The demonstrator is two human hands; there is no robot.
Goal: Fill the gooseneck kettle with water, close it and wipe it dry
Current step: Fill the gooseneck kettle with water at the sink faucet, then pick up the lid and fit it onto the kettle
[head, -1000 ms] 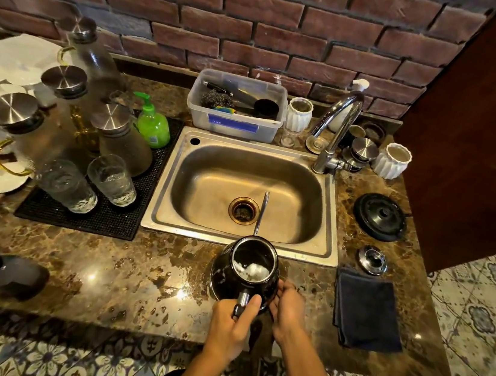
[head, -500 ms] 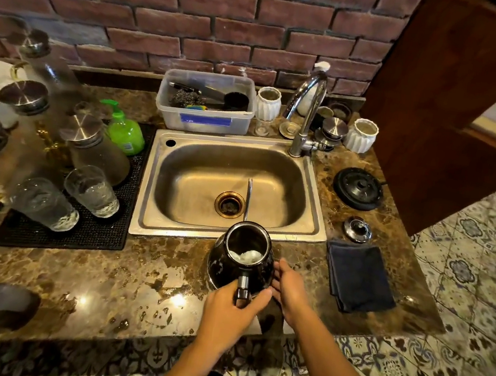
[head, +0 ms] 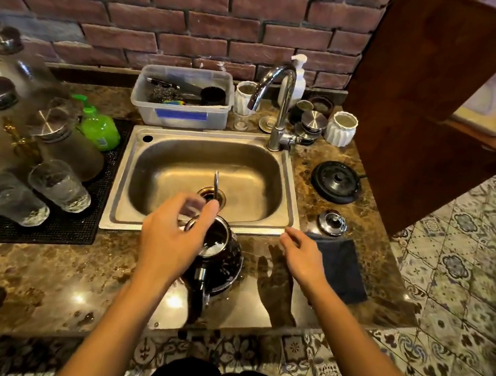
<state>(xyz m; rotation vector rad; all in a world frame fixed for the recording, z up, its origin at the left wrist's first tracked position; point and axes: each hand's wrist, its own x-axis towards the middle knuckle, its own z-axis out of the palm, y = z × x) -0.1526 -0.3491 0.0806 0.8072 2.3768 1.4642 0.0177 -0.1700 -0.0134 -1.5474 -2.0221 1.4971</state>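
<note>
Gooseneck kettle (head: 221,263) is sitting on the counter (head: 50,269) just in front of the sink (head: 207,179), mouth uncovered, spout (head: 216,182) reaching over the basin. Something pale is glinting inside, probably water, so filling looks done; closing is the step in hand.

Left hand (head: 167,240) is hovering over the kettle mouth, fingers loosely curled and spread, gripping nothing. Its fingertips are blurred near the spout base, and I cannot tell whether they are touching the rim. Right hand (head: 303,258) is hanging just right of the kettle, fingers open and relaxed, holding nothing, fingertips pointing toward the sink edge.

Small chrome lid (head: 332,222) is lying beyond and right of the right fingertips, near them but not touching. Dark folded cloth (head: 341,268) is lying just right of the right hand, partly under it.

Next move probably calls for the right fingers reaching forward-right, pinching the lid knob, carrying it back left onto the kettle mouth while the left hand is steadying the body. The cloth comes after that.
</note>
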